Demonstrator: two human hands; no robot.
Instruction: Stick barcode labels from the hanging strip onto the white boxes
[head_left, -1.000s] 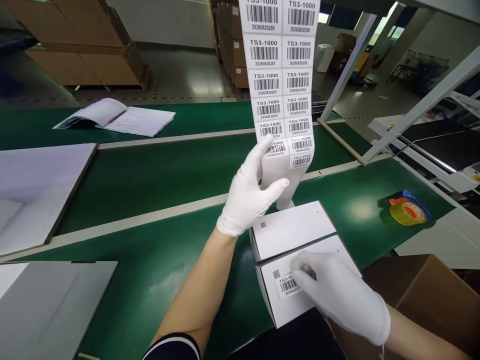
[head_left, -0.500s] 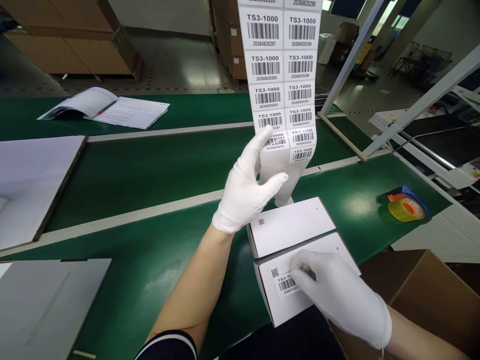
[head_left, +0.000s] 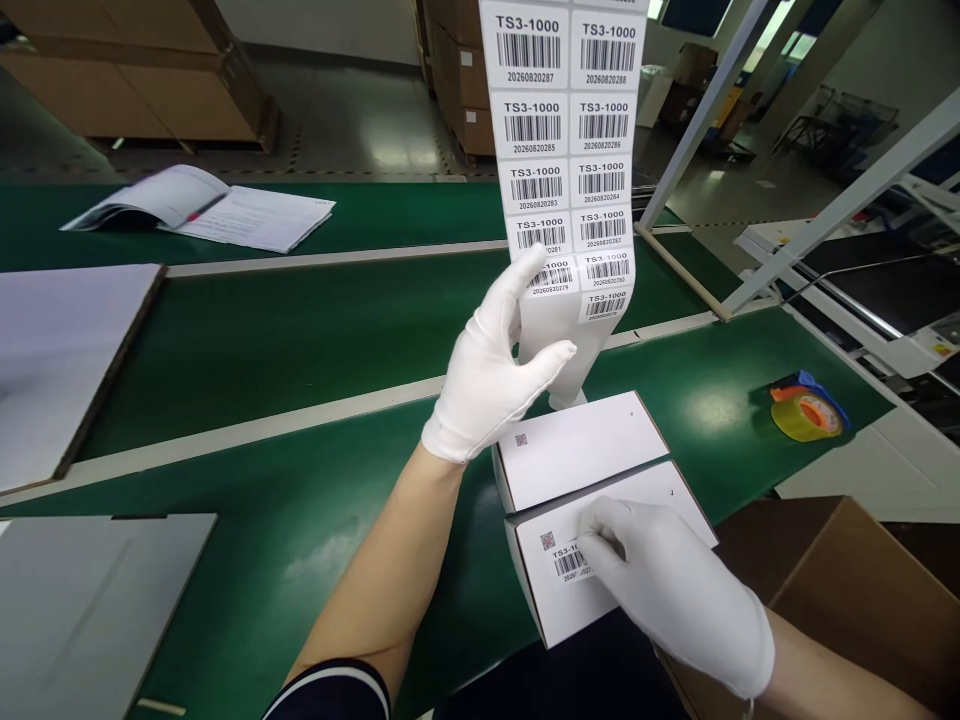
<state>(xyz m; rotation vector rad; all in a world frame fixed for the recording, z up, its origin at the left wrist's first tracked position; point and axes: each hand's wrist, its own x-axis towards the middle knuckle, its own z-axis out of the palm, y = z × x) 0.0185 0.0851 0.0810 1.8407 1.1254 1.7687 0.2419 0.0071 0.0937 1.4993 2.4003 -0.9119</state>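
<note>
Both my hands wear white gloves. My left hand holds up a long strip of barcode labels, pinched near its lower end between thumb and fingers. Two white boxes lie side by side on the green belt. On the near white box, my right hand presses its fingers onto a barcode sticker next to a small QR mark. The far white box has only a QR mark on its top.
A yellow tape roll in a blue dispenser sits on the belt at right. An open brown carton is at lower right. An open booklet lies on the far belt. Flat white boards rest at left.
The right hand's fingers slid slightly left over the sticker, covering more of it. The left hand and the label strip stayed almost still.
</note>
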